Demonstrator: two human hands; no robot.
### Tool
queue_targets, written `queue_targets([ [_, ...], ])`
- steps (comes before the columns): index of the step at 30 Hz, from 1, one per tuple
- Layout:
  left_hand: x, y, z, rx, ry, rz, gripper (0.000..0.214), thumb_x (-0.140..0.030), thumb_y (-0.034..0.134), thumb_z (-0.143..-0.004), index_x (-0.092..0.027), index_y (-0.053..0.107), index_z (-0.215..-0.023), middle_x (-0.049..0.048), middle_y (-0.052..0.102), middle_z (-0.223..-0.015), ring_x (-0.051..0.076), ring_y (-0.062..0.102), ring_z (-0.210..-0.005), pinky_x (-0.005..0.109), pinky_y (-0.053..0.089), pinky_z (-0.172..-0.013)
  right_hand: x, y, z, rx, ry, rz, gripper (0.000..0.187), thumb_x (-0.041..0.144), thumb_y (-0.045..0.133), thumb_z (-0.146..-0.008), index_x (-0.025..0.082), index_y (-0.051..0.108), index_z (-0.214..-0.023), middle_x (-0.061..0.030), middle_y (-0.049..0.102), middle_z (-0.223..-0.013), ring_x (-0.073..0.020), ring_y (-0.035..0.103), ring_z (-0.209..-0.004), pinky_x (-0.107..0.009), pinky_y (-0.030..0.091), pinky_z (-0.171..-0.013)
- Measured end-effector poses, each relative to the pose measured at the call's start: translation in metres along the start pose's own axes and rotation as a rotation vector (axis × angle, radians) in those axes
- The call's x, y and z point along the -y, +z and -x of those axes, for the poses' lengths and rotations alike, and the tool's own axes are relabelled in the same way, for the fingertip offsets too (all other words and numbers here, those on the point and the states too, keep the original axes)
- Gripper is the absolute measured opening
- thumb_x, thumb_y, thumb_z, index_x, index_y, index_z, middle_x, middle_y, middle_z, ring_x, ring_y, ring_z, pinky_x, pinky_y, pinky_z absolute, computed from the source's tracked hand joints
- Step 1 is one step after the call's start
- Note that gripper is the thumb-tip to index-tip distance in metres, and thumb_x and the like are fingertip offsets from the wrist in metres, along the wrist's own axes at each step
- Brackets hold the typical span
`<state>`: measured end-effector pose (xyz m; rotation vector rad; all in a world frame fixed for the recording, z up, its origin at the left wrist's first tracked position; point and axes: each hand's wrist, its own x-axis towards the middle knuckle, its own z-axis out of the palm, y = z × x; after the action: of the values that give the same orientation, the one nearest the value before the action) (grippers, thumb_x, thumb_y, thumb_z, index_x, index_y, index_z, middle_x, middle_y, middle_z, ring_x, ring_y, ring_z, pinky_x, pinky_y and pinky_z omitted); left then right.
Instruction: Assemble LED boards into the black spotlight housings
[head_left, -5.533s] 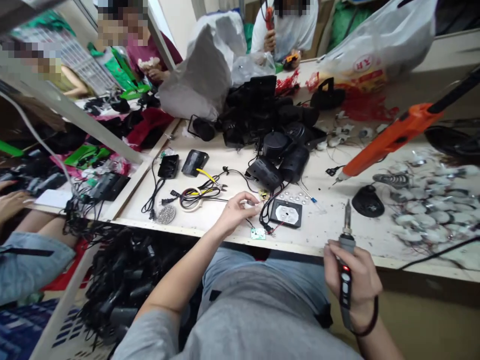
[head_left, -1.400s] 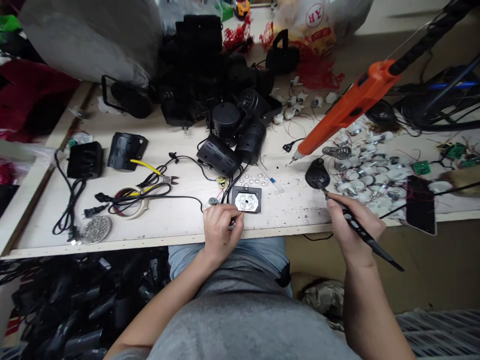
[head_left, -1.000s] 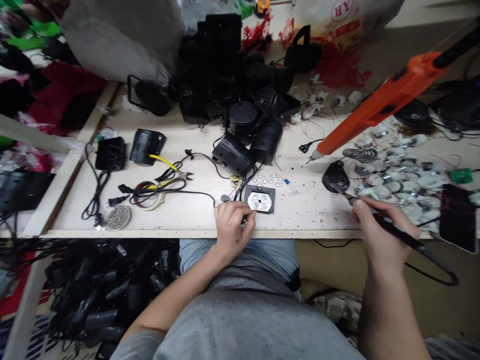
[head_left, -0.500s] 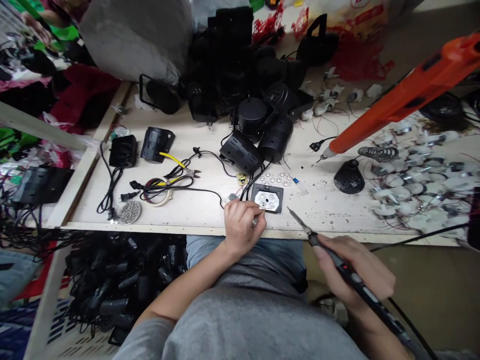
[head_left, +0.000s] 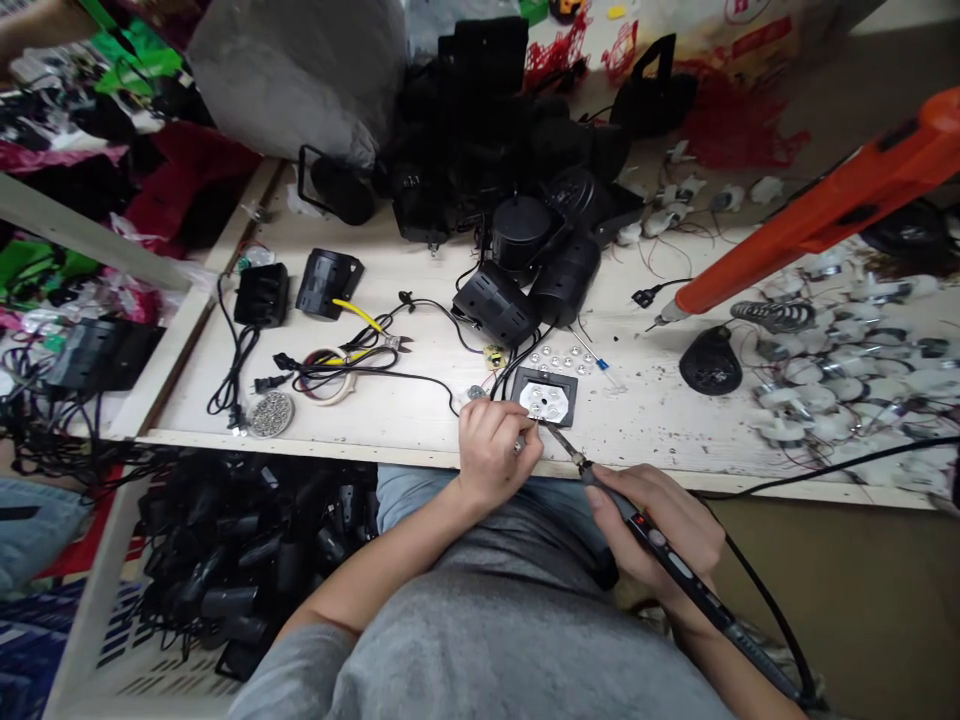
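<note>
My right hand (head_left: 664,525) is wrapped round a soldering iron (head_left: 675,575) with a small red light on its handle. The iron's tip meets the lower edge of a white octagonal board with round metallic spots (head_left: 544,402), set in a dark square frame (head_left: 572,388) near the bench's front edge. At the left of that frame, my left hand (head_left: 495,445) is closed, its thumb and forefinger pinched at the board's edge; what they pinch is too small to make out. Several small round lens-like pieces (head_left: 562,360) lie just behind the frame.
Side cutters with yellow handles (head_left: 367,318), a tin of metal wool (head_left: 270,414) and black cables (head_left: 240,350) lie to the left. Black housings (head_left: 495,305) pile up behind. An orange electric screwdriver (head_left: 810,215) hangs at right, above white motor parts (head_left: 810,375). A crate (head_left: 157,680) stands below.
My right hand has moved left and brought the soldering iron's tip to the board's lower edge. My left hand keeps its pinch beside the board. The view has shifted slightly.
</note>
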<state>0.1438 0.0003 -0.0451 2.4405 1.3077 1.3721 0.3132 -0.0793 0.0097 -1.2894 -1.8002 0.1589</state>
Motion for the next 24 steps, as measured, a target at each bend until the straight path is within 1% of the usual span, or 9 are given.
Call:
queue_targets([
  [5,0.0002,-0.0002,-0.0004,-0.003,0.004,0.007,0.013,-0.012,0.064,-0.085,-0.023,0.058,-0.085,0.0005,0.071,-0.082,0.017,0.067,-0.079,0.036,0.049,-0.085,-0.0011,0.0017,-0.0012,-0.009,-0.02,0.0,0.029,0.001,0.068,-0.083,0.017,0.066,-0.106,-0.0052,0.072,-0.081,-0.0155,0.068,-0.067,-0.028,0.059,-0.062],
  [10,0.0007,0.0003,0.0012,0.009,-0.012,0.006,0.012,-0.013,0.064,-0.084,-0.023,0.058,-0.085,0.0009,0.071,-0.084,0.018,0.066,-0.079,0.036,0.05,-0.085,-0.0017,0.0026,-0.0003,0.004,-0.005,-0.003,0.028,0.001,0.069,-0.082,0.017,0.067,-0.105,-0.0049,0.073,-0.08,-0.0157,0.068,-0.068,-0.028,0.059,-0.062],
  [14,0.0013,0.0009,0.0025,0.018,-0.02,0.029,0.015,-0.01,0.065,-0.082,-0.022,0.057,-0.085,0.0017,0.071,-0.084,0.019,0.064,-0.08,0.037,0.049,-0.085,-0.0032,0.0038,-0.0005,0.014,-0.043,0.001,0.028,0.0,0.07,-0.081,0.016,0.067,-0.105,-0.0059,0.072,-0.08,-0.0157,0.067,-0.067,-0.028,0.058,-0.061],
  [22,0.0021,0.0018,0.003,0.016,-0.024,0.042,0.015,-0.01,0.065,-0.082,-0.023,0.057,-0.085,0.0014,0.07,-0.085,0.018,0.064,-0.081,0.036,0.049,-0.085,-0.0015,0.001,-0.0027,0.014,-0.033,0.002,0.032,0.001,0.069,-0.082,0.02,0.067,-0.107,-0.0041,0.073,-0.08,-0.0162,0.068,-0.066,-0.029,0.059,-0.06],
  [24,0.0021,0.0019,0.0028,0.018,-0.025,0.045,0.016,-0.009,0.065,-0.082,-0.022,0.057,-0.084,0.0015,0.07,-0.085,0.018,0.064,-0.081,0.036,0.049,-0.085,-0.0019,-0.0012,-0.0016,-0.006,-0.031,0.001,0.033,0.001,0.069,-0.082,0.02,0.067,-0.108,-0.0035,0.072,-0.08,-0.0158,0.068,-0.065,-0.029,0.058,-0.059],
])
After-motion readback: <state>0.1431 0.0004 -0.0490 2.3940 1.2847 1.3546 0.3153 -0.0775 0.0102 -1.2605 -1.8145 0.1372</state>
